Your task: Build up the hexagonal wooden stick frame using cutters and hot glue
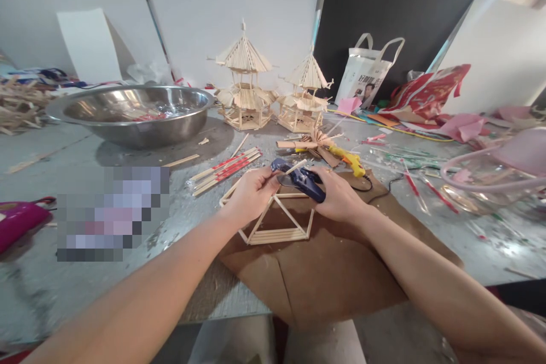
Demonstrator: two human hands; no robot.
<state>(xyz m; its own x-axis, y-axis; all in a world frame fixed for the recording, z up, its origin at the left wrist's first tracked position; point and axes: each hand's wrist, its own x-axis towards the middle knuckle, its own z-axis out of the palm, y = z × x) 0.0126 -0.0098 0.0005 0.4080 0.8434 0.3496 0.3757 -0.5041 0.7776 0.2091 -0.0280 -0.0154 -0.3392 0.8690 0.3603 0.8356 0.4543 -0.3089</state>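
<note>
My right hand point(339, 192) is wrapped round dark blue pruning shears point(307, 183), whose head points left toward my other hand. Pinched between the fingers of my left hand point(248, 196) is a thin wooden stick point(297, 167) that runs across the shears; whether the blades touch it I cannot tell. Below both hands a hexagonal frame of pale sticks point(279, 235) lies on a brown cardboard sheet point(336, 273). My left hand covers part of that frame.
Wrapped chopsticks point(230, 169) lie just beyond my left hand. A yellow glue gun point(352, 160) rests behind my right hand. Farther back stand a steel basin point(132, 133) and two stick pagodas point(245, 105). Plastic wrappers point(418, 187) litter the right side.
</note>
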